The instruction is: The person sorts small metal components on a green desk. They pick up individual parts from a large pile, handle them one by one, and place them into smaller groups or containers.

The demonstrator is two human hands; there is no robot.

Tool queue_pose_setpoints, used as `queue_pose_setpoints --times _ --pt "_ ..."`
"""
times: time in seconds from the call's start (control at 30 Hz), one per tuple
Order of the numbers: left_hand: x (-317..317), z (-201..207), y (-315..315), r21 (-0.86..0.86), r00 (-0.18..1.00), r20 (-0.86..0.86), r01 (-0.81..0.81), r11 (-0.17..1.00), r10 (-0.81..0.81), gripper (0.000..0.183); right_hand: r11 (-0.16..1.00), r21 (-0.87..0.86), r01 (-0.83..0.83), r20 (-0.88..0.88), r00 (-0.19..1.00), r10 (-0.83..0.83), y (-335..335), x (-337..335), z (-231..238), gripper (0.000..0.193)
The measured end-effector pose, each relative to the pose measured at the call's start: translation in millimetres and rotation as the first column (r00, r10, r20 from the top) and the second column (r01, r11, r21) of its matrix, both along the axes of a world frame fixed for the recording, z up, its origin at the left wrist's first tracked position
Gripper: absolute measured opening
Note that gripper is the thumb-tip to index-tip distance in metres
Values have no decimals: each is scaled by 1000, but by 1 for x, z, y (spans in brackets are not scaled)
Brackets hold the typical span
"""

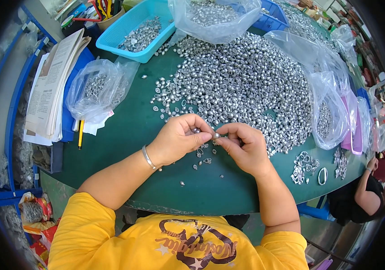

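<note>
Over the green table (165, 193), my two hands meet at the near edge of a big heap of small silver-grey metal pieces (246, 76), many rounded, some ring-like. My right hand (245, 147) pinches a small rounded metal piece (216, 135) between thumb and forefinger. The thumb tip of my left hand (176, 140) touches or nearly touches that piece. More small metal pieces (195, 131) show inside my left hand's curled fingers. A few loose pieces (207, 160) lie on the table below the hands.
At the far left stands a turquoise plastic basket (107, 42) of metal parts. Clear bags of parts (97, 85) (330, 112) lie on both sides. Sorted clusters of parts (304, 166) sit near the right edge. Stacked papers (52, 90) stand left; a person (366, 193) sits right.
</note>
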State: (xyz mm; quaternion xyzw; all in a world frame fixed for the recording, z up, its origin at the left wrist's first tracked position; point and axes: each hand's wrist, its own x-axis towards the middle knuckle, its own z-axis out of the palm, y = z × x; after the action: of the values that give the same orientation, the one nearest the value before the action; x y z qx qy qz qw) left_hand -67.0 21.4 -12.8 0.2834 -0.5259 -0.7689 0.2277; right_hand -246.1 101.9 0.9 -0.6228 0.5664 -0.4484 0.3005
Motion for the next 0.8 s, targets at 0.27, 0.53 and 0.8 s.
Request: queue_pose_setpoints --times 0.27,0.53,0.8 --pt "-3 7 1 42 998 37 41 998 -43 13 999 -4 -49 37 998 49 0 -1 -4 19" --pt "1 0 -2 -1 1000 -11 21 1000 -21 11 998 50 -42 51 998 40 -2 -2 -6 19" --pt "2 -1 -3 -77 999 25 31 997 -29 9 999 -16 -47 29 998 47 -2 -1 -8 17"
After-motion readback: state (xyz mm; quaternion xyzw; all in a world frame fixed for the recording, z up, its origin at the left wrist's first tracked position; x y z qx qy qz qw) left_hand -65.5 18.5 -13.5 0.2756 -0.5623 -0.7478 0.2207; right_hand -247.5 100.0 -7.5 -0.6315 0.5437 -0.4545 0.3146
